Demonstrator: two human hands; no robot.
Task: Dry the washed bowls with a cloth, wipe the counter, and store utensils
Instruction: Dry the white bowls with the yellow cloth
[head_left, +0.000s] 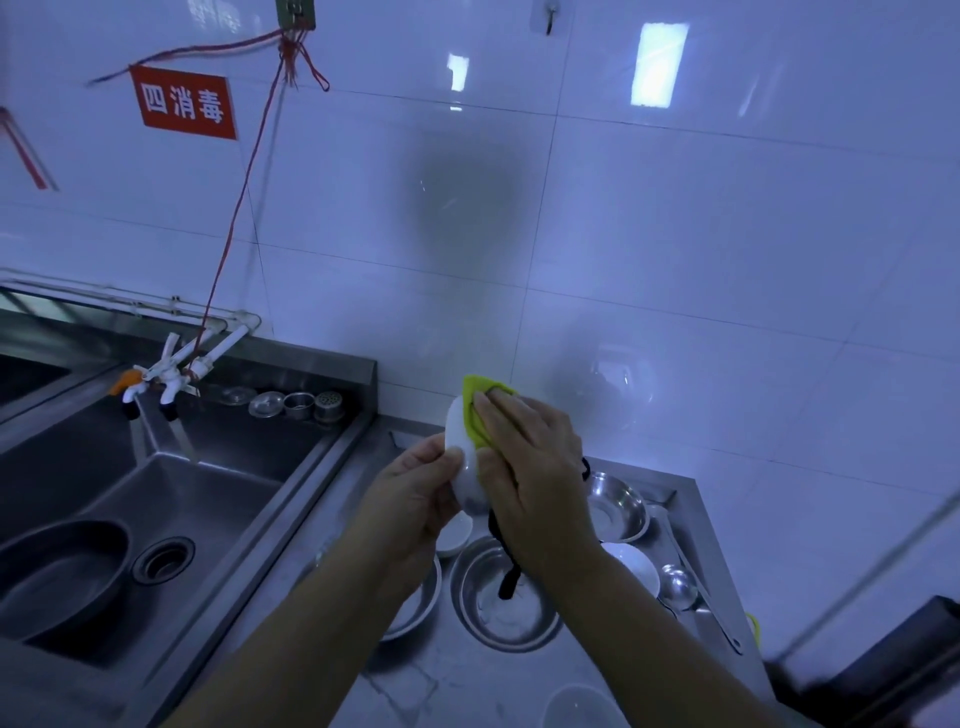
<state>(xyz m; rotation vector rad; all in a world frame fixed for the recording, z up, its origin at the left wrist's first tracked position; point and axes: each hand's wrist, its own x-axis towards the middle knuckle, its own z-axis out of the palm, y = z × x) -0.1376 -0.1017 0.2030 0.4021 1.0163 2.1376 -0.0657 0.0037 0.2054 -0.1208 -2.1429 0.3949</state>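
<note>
I hold a white bowl (461, 457) up on its side above the steel counter (332, 499). My left hand (410, 499) grips its lower left rim. My right hand (530, 457) presses a yellow-green cloth (475, 410) against the bowl's right side, and a black cord hangs down below that hand. On the counter under my hands lie steel bowls (506, 597) (618, 504), white bowls (634, 566) (582, 706) and a steel ladle (680, 587).
A steel sink (171, 499) at the left holds a dark pot (57, 577) beside the drain. White taps (171, 374) and small strainers (296, 402) sit at its back ledge. White tiled wall lies behind. A dark object (914, 660) stands at the right edge.
</note>
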